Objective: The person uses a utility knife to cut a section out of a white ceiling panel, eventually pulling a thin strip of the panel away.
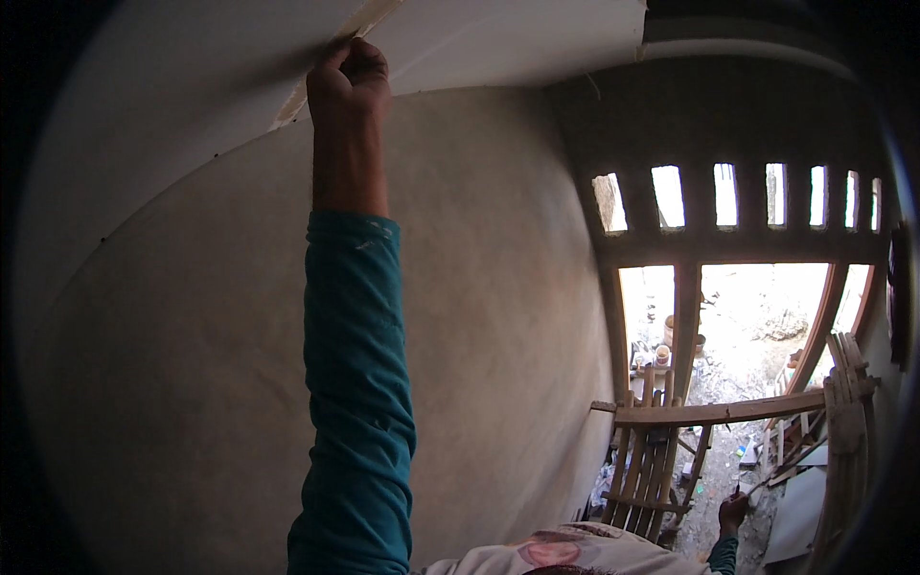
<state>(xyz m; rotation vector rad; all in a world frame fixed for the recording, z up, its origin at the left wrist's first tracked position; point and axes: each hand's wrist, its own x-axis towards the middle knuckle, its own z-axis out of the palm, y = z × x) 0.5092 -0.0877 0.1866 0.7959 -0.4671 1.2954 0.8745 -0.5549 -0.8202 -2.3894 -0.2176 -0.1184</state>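
My left hand [351, 79] is raised to the white ceiling board [508, 43]. Its fingers are curled closed against a pale, beige strip [289, 107] that runs along a seam between boards. What lies inside the fingers, if anything, is hidden. Low at the right, my right hand [732, 515] is closed around something small; a thin dark piece sticks up from it, too small to name. Teal sleeves cover both arms, and the left cuff [355, 227] has white smears.
A curved-looking plastered wall [479, 287] fills the middle. At the right stands wooden scaffolding with a long plank [719, 413] and a slatted frame [644, 470]. Beyond are a bright doorway [762, 316], buckets [662, 356], floor debris and a pale sheet [795, 517]. Small window openings [725, 195] sit above.
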